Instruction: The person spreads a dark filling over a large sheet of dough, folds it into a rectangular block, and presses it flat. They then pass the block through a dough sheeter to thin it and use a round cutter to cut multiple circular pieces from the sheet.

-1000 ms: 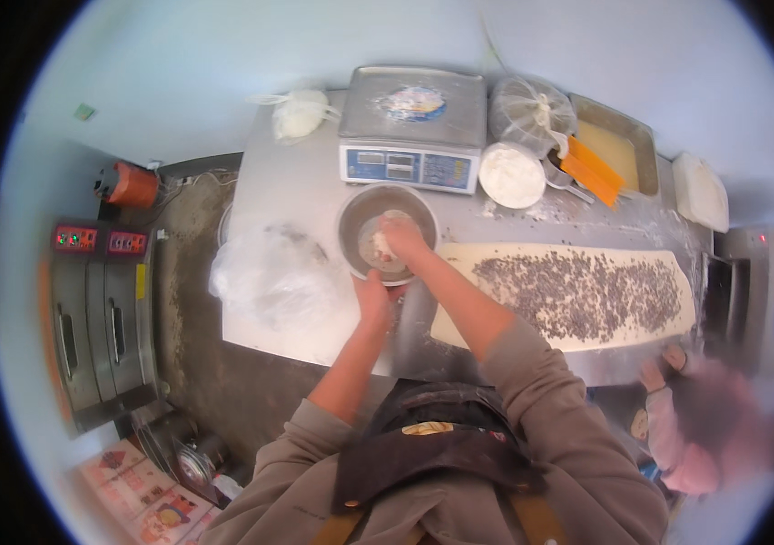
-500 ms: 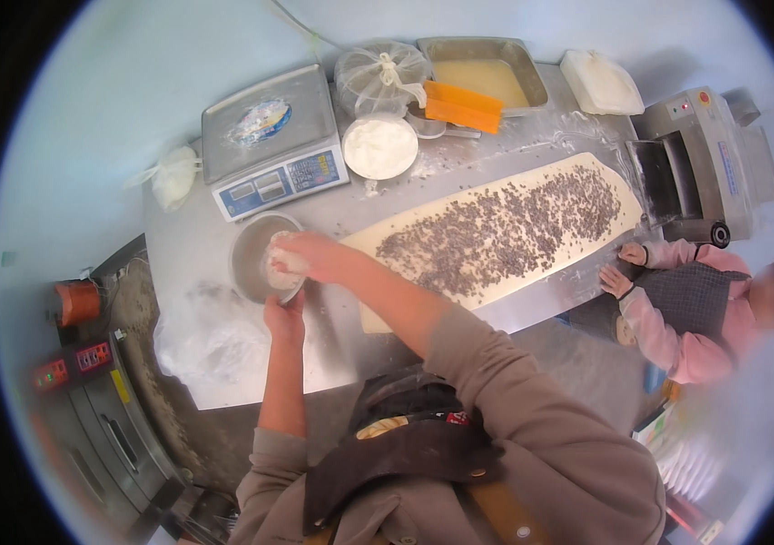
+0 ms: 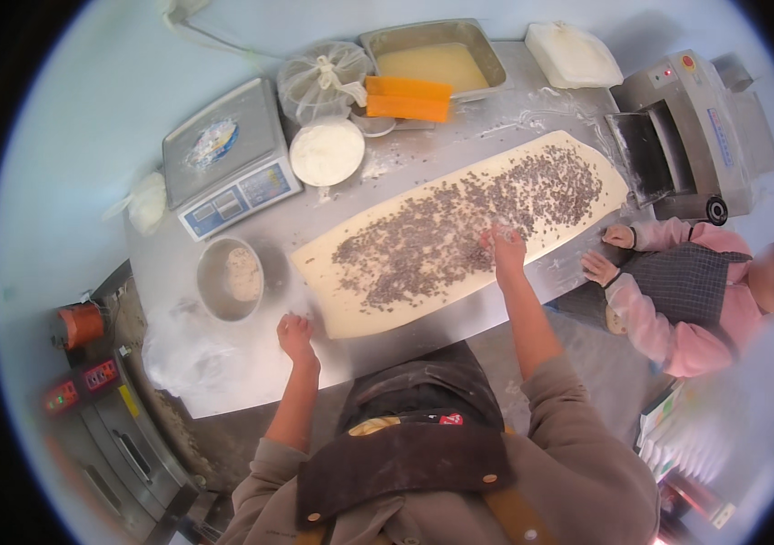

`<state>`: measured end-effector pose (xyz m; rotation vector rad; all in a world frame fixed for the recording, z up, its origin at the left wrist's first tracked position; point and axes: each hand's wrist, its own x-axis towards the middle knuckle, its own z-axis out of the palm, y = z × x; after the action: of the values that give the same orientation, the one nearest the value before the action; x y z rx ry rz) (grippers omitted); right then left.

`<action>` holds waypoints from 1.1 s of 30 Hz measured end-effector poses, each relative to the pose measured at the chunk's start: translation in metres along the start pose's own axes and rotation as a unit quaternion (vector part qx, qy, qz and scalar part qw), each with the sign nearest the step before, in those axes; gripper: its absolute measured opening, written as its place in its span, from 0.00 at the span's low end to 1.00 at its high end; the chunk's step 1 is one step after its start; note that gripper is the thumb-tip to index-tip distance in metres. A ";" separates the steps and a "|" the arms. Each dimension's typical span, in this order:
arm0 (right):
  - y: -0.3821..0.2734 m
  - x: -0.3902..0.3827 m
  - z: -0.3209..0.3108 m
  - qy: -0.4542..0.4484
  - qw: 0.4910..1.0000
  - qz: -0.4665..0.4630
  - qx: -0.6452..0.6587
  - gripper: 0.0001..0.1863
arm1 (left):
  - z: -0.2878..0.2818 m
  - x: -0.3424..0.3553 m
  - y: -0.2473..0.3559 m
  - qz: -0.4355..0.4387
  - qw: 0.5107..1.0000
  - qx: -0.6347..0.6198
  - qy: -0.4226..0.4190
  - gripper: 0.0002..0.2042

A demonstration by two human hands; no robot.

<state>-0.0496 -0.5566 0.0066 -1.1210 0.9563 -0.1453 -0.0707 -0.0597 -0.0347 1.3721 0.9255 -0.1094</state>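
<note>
Half-curled, contents unclear, your right hand (image 3: 507, 245) is over mostly dark-flecked cream dough (image 3: 441, 238), your left hand (image 3: 295, 337) near a round steel bowl (image 3: 211, 283) of leftover pale mix (image 3: 243, 274).

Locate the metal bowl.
In the head view, the metal bowl sits at left on the table, in front of the digital scale, left of the dough sheet.

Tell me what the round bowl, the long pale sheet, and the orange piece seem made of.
Bowl: probably steel, dull satin finish; its grey wall shows soft highlights.
Pale sheet: likely dough, smooth and matte, with a creamy colour and soft edges.
Orange piece: perhaps smooth plastic, given its even, bright colour; painted metal is possible.
</note>
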 end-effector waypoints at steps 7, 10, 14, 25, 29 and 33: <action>-0.025 0.109 -0.135 -0.043 0.968 0.024 0.244 0.14 | 0.055 -0.039 -0.041 0.152 0.962 0.225 0.036 0.27; -0.070 0.166 -0.202 0.032 0.959 0.022 0.281 0.14 | 0.062 -0.039 -0.045 0.204 0.913 0.344 0.083 0.26; -0.150 0.249 -0.287 -0.028 0.983 -0.048 0.174 0.14 | 0.067 -0.034 -0.044 0.170 0.890 0.401 0.135 0.30; -0.204 0.289 -0.339 0.040 0.992 -0.082 0.086 0.16 | 0.075 -0.061 -0.036 0.108 0.863 0.447 0.211 0.32; -0.176 0.237 -0.322 -0.058 0.997 -0.008 0.058 0.20 | 0.072 -0.059 -0.039 0.109 0.885 0.402 0.205 0.29; -0.157 0.194 -0.311 -0.096 0.993 0.006 0.075 0.20 | 0.067 -0.056 -0.048 0.150 0.902 0.355 0.192 0.27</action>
<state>-0.0978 -0.9521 -0.0086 -0.9721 0.7687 -0.0958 -0.1013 -0.1536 -0.0437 2.2632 1.0302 0.0757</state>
